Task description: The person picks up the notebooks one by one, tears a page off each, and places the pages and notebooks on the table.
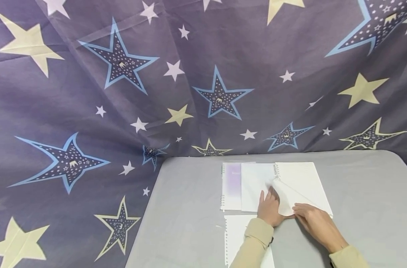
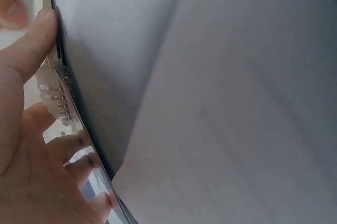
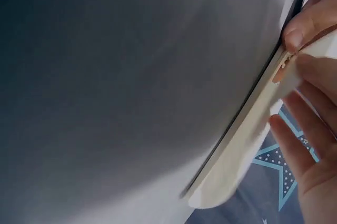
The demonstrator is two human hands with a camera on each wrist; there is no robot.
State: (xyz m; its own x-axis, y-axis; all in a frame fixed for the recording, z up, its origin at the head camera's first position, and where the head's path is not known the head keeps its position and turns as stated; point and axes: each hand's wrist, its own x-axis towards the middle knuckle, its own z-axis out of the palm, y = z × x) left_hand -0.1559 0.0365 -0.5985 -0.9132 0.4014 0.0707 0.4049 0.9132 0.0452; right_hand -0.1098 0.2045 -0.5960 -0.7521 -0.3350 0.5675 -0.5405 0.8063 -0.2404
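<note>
A spiral notebook lies spread out, its wire spine between a left side and a white right-hand stack. My right hand pinches a white page near its lower corner, and the page curls up toward the spine. In the right wrist view, thumb and index finger meet on this page. My left hand rests on the notebook's left side, fingers spread. Its thumb lies along the notebook's lower edge in the left wrist view. The raised page hides part of that hand.
A purple-and-white notebook cover with its own spiral shows at the left. In front of it, a loose sheet with torn holes lies partly under the left sleeve. The grey table backs onto a star-patterned curtain.
</note>
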